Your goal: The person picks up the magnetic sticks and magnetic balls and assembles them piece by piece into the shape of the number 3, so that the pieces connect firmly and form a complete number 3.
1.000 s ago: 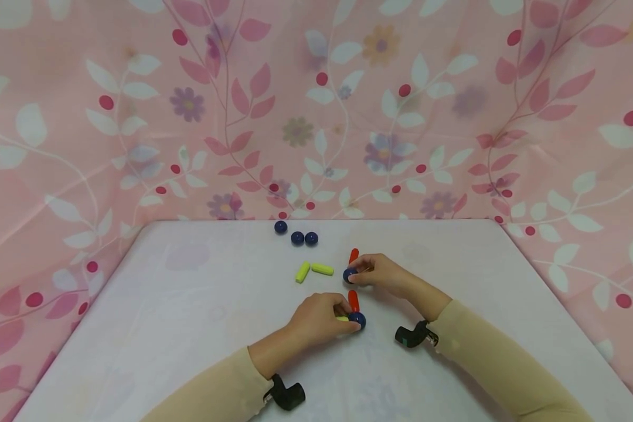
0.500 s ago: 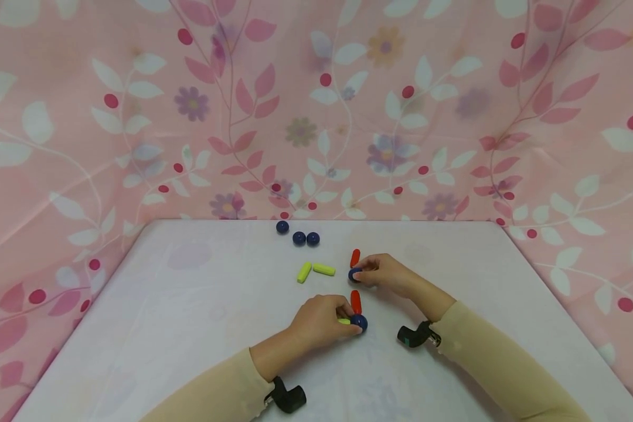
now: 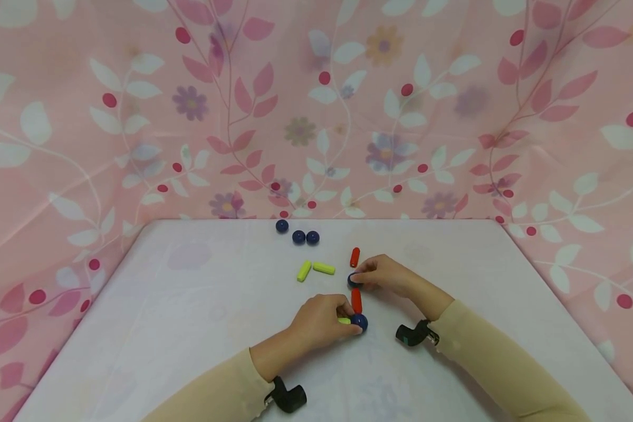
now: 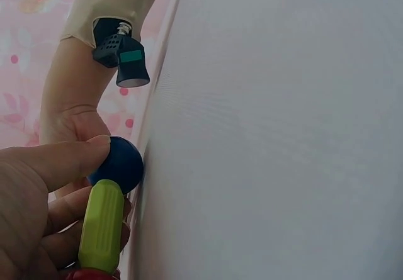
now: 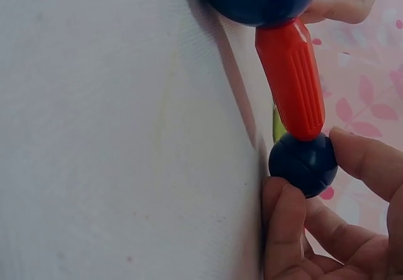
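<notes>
In the head view my left hand (image 3: 322,319) pinches a dark blue ball (image 3: 360,323) just above the white table. A yellow-green rod (image 4: 102,224) meets this ball, mostly hidden by the hand in the head view. From the same ball a red rod (image 3: 356,300) points away from me. At its far end my right hand (image 3: 384,275) pinches a second blue ball (image 5: 304,165) between thumb and fingers; the right wrist view shows rod and ball meeting. A bit of red (image 4: 92,274) shows at the yellow-green rod's lower end in the left wrist view.
Another red rod (image 3: 355,257) lies loose beyond the right hand. Two yellow-green rods (image 3: 324,268) lie left of it. Farther back are three blue balls (image 3: 298,237) near the table's rear edge. A pink floral cloth (image 3: 300,117) hangs behind the table (image 3: 190,328).
My right hand has brought its ball toward me, away from the loose red rod and onto the far end of the nearer one. The left hand stays almost still.
</notes>
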Demonstrator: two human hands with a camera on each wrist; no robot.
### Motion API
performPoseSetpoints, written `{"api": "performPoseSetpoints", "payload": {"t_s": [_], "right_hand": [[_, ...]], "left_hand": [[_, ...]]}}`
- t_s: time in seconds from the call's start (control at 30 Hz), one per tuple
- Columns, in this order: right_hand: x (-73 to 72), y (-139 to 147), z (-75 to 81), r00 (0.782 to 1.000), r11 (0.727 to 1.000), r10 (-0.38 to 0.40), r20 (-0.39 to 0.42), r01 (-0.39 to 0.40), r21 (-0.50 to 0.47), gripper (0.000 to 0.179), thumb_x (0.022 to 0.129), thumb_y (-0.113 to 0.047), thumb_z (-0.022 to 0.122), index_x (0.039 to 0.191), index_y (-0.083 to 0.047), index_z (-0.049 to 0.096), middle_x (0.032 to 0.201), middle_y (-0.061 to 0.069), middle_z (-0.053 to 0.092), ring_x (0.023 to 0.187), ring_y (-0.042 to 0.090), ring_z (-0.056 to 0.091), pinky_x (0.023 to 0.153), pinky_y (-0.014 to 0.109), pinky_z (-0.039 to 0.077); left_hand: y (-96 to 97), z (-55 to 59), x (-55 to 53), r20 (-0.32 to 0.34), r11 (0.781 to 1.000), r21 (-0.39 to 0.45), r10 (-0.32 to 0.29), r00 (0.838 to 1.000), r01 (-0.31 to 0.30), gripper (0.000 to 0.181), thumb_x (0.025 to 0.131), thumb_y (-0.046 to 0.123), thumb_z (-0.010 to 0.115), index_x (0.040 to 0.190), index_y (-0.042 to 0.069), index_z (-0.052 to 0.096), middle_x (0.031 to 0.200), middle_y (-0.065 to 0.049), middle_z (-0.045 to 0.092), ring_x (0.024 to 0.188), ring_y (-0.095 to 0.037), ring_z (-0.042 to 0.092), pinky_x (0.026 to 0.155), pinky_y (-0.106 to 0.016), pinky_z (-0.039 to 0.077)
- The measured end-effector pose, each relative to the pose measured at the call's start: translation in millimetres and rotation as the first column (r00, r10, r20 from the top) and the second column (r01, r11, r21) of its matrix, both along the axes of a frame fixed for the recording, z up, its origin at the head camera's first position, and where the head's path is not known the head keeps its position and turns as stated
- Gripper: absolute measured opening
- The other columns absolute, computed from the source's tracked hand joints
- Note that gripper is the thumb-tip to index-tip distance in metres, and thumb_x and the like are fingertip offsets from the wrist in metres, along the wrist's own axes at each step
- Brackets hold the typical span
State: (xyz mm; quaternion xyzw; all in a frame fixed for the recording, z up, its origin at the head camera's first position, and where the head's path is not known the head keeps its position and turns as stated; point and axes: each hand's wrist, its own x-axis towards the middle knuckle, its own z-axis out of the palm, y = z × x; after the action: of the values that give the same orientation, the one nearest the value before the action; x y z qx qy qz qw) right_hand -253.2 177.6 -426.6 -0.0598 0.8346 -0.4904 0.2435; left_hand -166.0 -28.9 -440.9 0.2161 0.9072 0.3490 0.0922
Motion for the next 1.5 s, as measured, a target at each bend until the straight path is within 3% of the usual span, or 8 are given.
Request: {"api": "performPoseSetpoints", "payload": {"t_s": [0.23, 0.97, 1.23, 1.5], "right_hand": [[0.3, -1.1, 0.5, 0.999, 0.999, 0.032, -0.012, -0.032, 0.02, 0.027, 0.091, -0.025, 0.076, 0.104, -0.001, 0.073, 0.092, 0.003, 0.073, 0.082, 0.018, 0.065, 0.079, 0.032, 0.054], [1.5, -6.0, -5.5, 0.998, 1.0, 0.019, -0.058, -0.018, 0.009, 0.025, 0.091, -0.022, 0.076, 0.104, -0.001, 0.073, 0.092, 0.004, 0.071, 0.078, 0.016, 0.064, 0.075, 0.029, 0.055], [2.9, -5.4, -4.3, 0.999, 0.999, 0.025, -0.038, -0.026, -0.021, 0.025, 0.093, -0.02, 0.074, 0.106, 0.001, 0.071, 0.095, 0.006, 0.071, 0.082, 0.017, 0.064, 0.078, 0.031, 0.056], [4.6, -5.0, -5.8, 1.0, 1.0, 0.008, -0.016, -0.008, -0.018, 0.028, 0.092, -0.019, 0.074, 0.111, 0.001, 0.07, 0.096, 0.005, 0.071, 0.083, 0.016, 0.065, 0.08, 0.031, 0.056]], "left_hand": [[-1.5, -0.6, -2.5, 0.005, 1.0, 0.027, -0.004, 1.0, 0.004, 0.026, 0.078, 0.042, 0.086, 0.088, 0.024, 0.07, 0.079, 0.019, 0.063, 0.077, -0.001, 0.056, 0.072, -0.025, 0.047], [-3.3, -2.0, -6.2, 0.031, 0.998, 0.06, -0.027, 0.999, 0.025, 0.026, 0.078, 0.04, 0.086, 0.09, 0.023, 0.071, 0.079, 0.019, 0.064, 0.076, -0.001, 0.057, 0.07, -0.023, 0.047], [-8.4, 1.1, -9.6, 0.045, 0.991, 0.077, -0.109, 0.993, 0.106, 0.018, 0.083, 0.026, 0.084, 0.095, 0.018, 0.074, 0.084, 0.017, 0.069, 0.079, 0.001, 0.06, 0.076, -0.023, 0.05], [-18.9, 0.0, -10.4, 0.051, 0.989, 0.074, -0.132, 0.99, 0.128, 0.015, 0.086, 0.026, 0.08, 0.097, 0.018, 0.075, 0.085, 0.017, 0.067, 0.08, 0.0, 0.059, 0.079, -0.024, 0.05]]}}
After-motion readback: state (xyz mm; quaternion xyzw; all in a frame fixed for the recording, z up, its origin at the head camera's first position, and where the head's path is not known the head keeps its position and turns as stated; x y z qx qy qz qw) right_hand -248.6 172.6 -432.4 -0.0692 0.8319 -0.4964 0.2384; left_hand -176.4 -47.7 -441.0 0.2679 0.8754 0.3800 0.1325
